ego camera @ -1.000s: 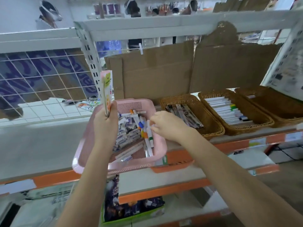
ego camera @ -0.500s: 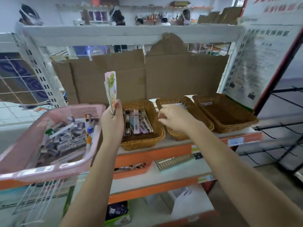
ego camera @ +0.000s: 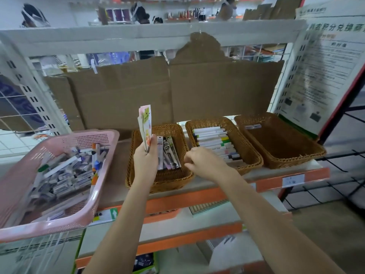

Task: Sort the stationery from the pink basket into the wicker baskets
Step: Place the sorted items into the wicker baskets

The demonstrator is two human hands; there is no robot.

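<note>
The pink basket (ego camera: 83, 214) sits at the left of the shelf, full of markers and small eraser boxes. My left hand (ego camera: 145, 159) holds a stack of flat pastel packets (ego camera: 145, 123) upright above the left wicker basket (ego camera: 167, 182), which holds a few dark packaged items. My right hand (ego camera: 201, 161) hovers with curled fingers at the near left corner of the middle wicker basket (ego camera: 250, 153), filled with a row of white markers; nothing shows in its fingers. The right wicker basket (ego camera: 296, 161) holds one small white item at its back.
Cardboard sheets (ego camera: 177, 89) line the back of the shelf. A printed poster (ego camera: 325, 76) leans at the right. Lower orange-edged shelves (ego camera: 187, 230) carry more stock. A black wire rack (ego camera: 347, 155) stands at the far right.
The view has swung right from the pink basket to the wicker baskets. My right hand left the pink basket and now sits by the middle basket. My left hand still holds the packets.
</note>
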